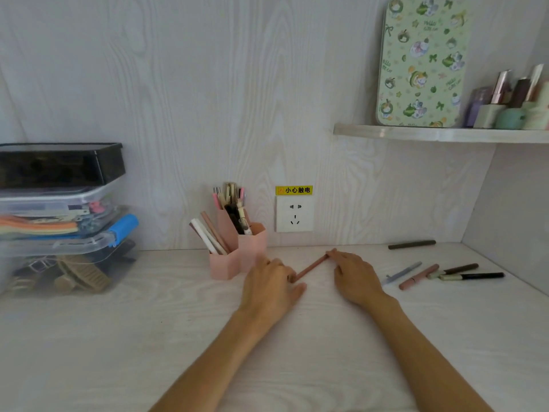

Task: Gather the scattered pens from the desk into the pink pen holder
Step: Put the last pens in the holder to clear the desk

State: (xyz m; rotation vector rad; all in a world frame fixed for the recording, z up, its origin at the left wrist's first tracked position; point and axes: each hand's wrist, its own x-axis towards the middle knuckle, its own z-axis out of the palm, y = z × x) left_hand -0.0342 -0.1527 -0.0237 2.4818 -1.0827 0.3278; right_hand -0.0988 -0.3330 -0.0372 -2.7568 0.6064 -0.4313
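- your left hand (271,285) pinches the near end of a brown pen (310,267); your right hand (353,276) pinches its far end.
- the pen hangs slantwise between your hands, just right of the pink holder (237,257).
- the holder stands at the wall, already stuffed with pens.
- five more pens (445,272) lie on the desk (118,337) to the right.

A home study nook: pale wood-grain surface (118,337), pen holder (237,251), stacked storage boxes (59,218), wall socket (294,214), shelf (439,134) with cosmetics (511,105).
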